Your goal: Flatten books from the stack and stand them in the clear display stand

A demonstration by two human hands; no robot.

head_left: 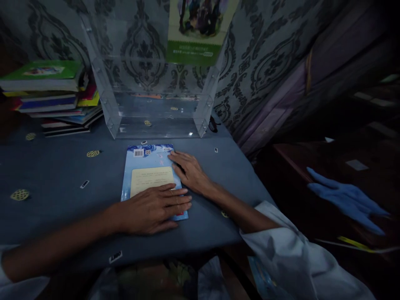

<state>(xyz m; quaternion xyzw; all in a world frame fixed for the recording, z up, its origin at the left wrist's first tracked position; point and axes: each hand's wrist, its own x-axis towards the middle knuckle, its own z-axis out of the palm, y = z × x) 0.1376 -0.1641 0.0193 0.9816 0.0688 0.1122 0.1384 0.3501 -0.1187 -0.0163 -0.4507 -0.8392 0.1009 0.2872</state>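
Observation:
A thin blue book (pixel 127 177) lies flat on the cloth-covered table, its barcode side facing up and a pale text panel in its middle. My left hand (pixel 153 206) rests flat across the lower part of the book, fingers stretched to the right and hiding part of the panel. At the book's upper right edge lies my right hand (pixel 192 171), with its fingers extended and the tips touching the cover. Neither hand grips anything.
Behind the book stands a clear acrylic rack (pixel 156 127) with a green-and-cream book (pixel 193 52) on its top tier. A stack of books (pixel 59 98) sits at the back left. Blue gloves (pixel 346 200) lie on a dark surface at right, past the table edge.

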